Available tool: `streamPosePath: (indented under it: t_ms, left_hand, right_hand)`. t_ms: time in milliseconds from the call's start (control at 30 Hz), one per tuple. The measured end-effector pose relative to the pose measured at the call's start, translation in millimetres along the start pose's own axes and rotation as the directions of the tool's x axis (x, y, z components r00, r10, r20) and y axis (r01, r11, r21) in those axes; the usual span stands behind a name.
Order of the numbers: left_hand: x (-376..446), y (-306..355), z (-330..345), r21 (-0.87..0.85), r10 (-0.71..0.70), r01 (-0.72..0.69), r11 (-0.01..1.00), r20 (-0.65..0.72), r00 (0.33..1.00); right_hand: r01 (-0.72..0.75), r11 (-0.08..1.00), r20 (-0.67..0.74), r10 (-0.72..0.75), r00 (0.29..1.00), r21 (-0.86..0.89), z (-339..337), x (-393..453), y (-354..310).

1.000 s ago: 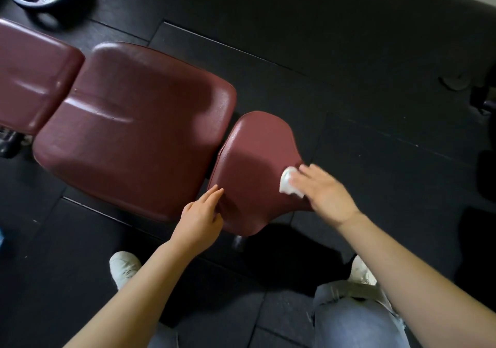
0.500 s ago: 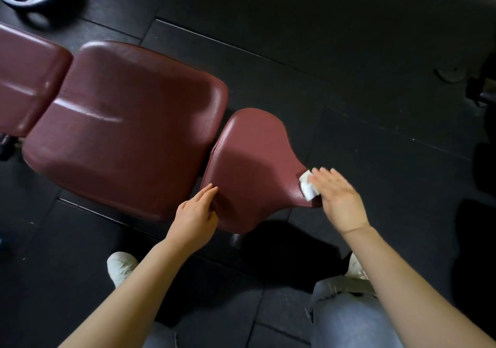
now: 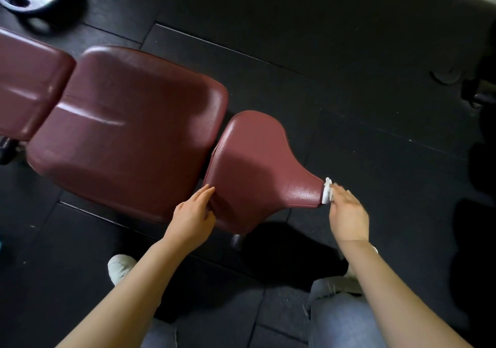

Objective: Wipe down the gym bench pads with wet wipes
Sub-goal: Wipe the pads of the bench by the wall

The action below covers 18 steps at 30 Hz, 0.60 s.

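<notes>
Item: wet wipe [image 3: 327, 192], limp, light, crumples easily; I press it flat-fingered with right hand [image 3: 348, 217] against seat pad [image 3: 257, 165] tip. Left hand [image 3: 193, 218] fingers relaxed, steadying the firm, slick vinyl.

A single head-worn wide-angle camera looks steeply down and forward from above the person, close enough that both forearms enter from the bottom edge. The left hand [image 3: 192, 220] and right hand [image 3: 347, 214] sit just below the picture's middle. Beyond and left of the hands lies the maroon bench [image 3: 128, 138]; the black floor [image 3: 349, 65] fills the far side.
</notes>
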<state>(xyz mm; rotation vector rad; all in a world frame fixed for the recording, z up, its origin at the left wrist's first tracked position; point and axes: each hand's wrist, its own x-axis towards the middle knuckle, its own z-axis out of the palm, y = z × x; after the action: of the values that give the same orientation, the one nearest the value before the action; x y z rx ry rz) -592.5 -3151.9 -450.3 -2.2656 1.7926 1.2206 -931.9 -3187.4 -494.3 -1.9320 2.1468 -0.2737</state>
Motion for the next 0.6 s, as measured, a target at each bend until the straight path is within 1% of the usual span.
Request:
streamPosePath:
  t_ms: [33,100,167,200,233,300,333,367,433,533,600]
  left_hand:
    - [-0.3,-0.4,-1.2,-0.006,-0.006,0.006,1.0,0.003,1.0]
    - [-1.8,-1.1,-2.0,-0.014,-0.018,0.018,1.0,0.009,1.0]
    - [-3.3,-1.3,-2.0,-0.023,-0.026,0.027,0.999,0.025,0.999]
    - [-3.9,-1.3,-1.9,-0.027,-0.03,0.031,0.999,0.039,0.999]
    - [-4.3,-1.3,-2.1,-0.03,-0.034,0.035,0.999,0.05,0.998]
    - [-4.0,-1.3,-3.1,-0.036,-0.032,0.034,0.999,0.048,0.998]
    - [-3.0,-1.1,-3.5,-0.042,-0.027,0.028,0.999,0.035,0.999]
    - [-1.7,0.1,-4.1,-0.049,-0.021,0.022,0.999,0.022,1.0]
    - [2.1,3.4,-5.6,-0.058,-0.014,0.014,0.998,0.005,1.0]
    - [8.8,7.4,-8.3,-0.039,-0.018,0.018,0.999,0.016,1.0]
    - [10.6,8.2,-9.1,-0.011,-0.018,0.018,1.0,0.035,0.999]
  right_hand:
    - [-0.034,0.999,0.025,0.034,0.999,-0.009,-2.9,-4.3,-4.7]
    - [-0.007,0.998,0.086,0.013,0.996,-0.068,-10.2,-19.0,-11.4]
    - [0.03,0.993,0.214,-0.006,0.977,-0.111,-19.9,-30.1,-12.0]
    - [0.011,0.993,0.267,0.021,0.964,-0.118,-23.8,-32.2,-11.8]
    - [-0.046,0.993,0.282,0.074,0.957,-0.105,-28.0,-29.7,-12.8]
    - [-0.222,0.975,0.224,0.212,0.951,0.022,-36.9,-12.4,-22.0]
    - [-0.279,0.957,0.184,0.26,0.948,0.086,-40.4,1.8,-30.1]
    - [-0.286,0.951,0.142,0.269,0.952,0.113,-42.6,19.6,-40.0]
    - [-0.24,0.961,0.097,0.229,0.969,0.134,-39.1,59.9,-65.2]
    - [-0.194,0.945,0.097,0.175,0.98,0.262,-19.5,116.5,-114.8]
    - [-0.183,0.934,0.092,0.162,0.982,0.308,-3.3,148.5,-142.8]
